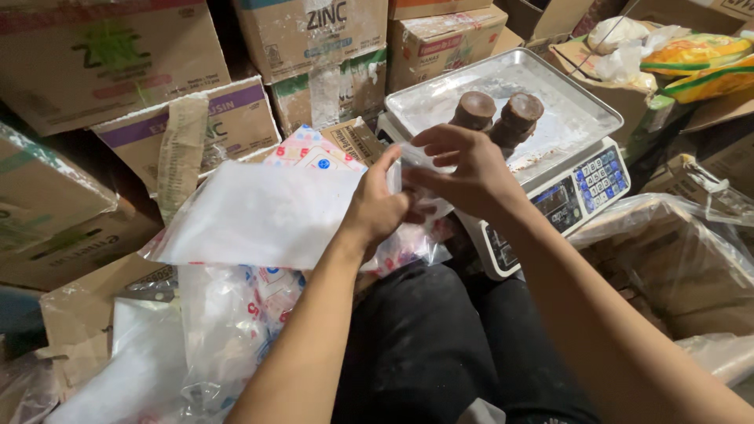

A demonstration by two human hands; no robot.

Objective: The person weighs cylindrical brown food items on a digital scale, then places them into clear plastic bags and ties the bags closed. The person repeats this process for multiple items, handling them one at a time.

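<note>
Both hands meet in front of the scale (550, 118), left hand (377, 208) and right hand (463, 169) apparently pinching one small clear bag (404, 169) between them, its bulk hidden.

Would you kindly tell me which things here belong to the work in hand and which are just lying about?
In hand:
- left hand and right hand pinching a clear plastic bag
- scale with steel tray
- two brown round blocks on the tray

Lying about:
- cardboard boxes
- heap of printed packets
- yellow packets
</note>
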